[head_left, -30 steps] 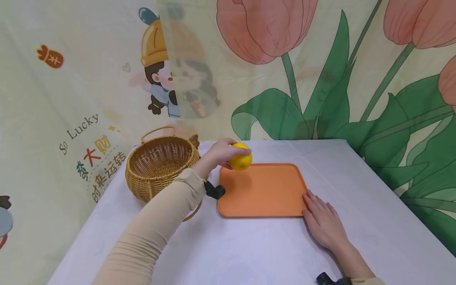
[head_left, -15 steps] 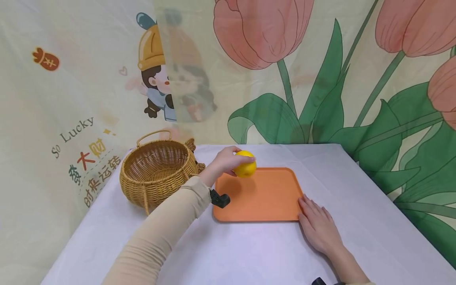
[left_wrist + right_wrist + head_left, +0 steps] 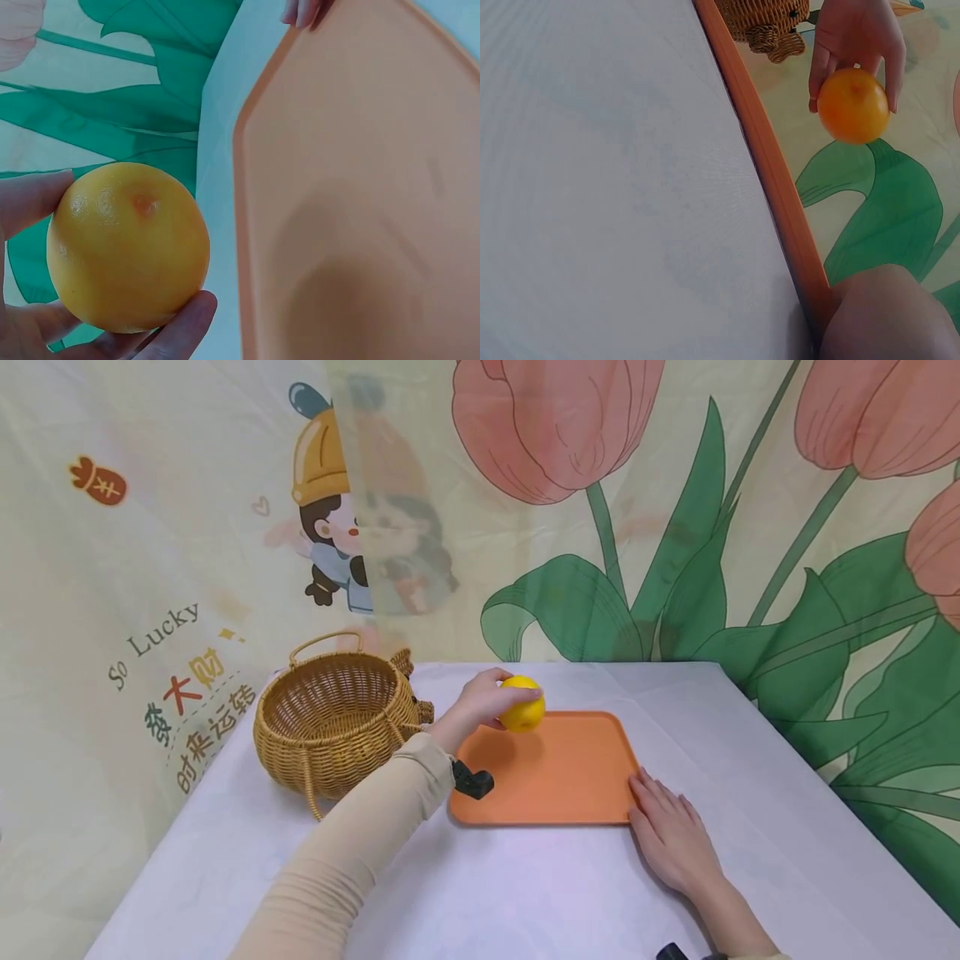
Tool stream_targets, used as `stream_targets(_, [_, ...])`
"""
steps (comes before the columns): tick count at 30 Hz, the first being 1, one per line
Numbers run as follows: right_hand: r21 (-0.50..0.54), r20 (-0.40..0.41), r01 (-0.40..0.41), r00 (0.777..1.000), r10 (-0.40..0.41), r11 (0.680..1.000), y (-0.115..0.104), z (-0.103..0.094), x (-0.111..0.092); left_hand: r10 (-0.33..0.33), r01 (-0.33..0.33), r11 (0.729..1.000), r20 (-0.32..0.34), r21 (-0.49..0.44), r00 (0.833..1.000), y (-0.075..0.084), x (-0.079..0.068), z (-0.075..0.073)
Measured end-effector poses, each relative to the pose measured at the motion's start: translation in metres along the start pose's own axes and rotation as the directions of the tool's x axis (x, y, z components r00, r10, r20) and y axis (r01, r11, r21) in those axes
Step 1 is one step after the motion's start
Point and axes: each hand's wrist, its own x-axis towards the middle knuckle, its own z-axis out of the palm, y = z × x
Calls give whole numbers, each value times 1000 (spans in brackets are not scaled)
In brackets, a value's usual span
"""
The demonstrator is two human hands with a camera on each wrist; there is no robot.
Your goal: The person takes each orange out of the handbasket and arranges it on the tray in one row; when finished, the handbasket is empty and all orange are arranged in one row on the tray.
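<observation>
My left hand (image 3: 487, 702) grips a round yellow fruit (image 3: 522, 710) from behind and holds it just above the far left corner of the orange tray (image 3: 562, 777). Close up, the yellow fruit (image 3: 127, 247) sits between the thumb and fingers, with the orange tray (image 3: 360, 187) below it. My right hand (image 3: 671, 835) lies flat on the white tablecloth, its fingertips touching the tray's near right corner. From the right wrist, the yellow fruit (image 3: 853, 105) shows in the left hand (image 3: 855, 37) beyond the tray's rim (image 3: 772, 187).
A woven wicker basket (image 3: 333, 718) with handles stands left of the tray, open side up and nothing showing inside. The table (image 3: 525, 893) is covered in white cloth. A printed curtain with tulips and a cartoon figure hangs right behind it.
The left hand has carried the yellow fruit a little to the right, from beside the basket to over the tray's far left corner. The right hand has stayed at the tray's corner.
</observation>
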Motion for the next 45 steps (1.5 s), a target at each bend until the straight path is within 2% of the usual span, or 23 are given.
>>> stream_targets(12, [6, 2, -5, 1000, 5, 1000, 1, -1, 0, 1, -1, 1000, -7, -6, 1000, -3, 9, 13])
stream_targets(24, [-8, 14, -24, 1000, 24, 1000, 0, -1, 0, -3, 3, 1000, -11, 9, 1000, -4, 11, 24])
stream_targets(35, [-2, 16, -15, 1000, 15, 1000, 0, 1, -1, -24, 23, 1000, -30, -13, 999, -8, 6, 35])
stream_targets(45, [-5, 2, -14, 1000, 14, 1000, 1, 1, -1, -56, 57, 998, -101, 7, 993, -11, 12, 47])
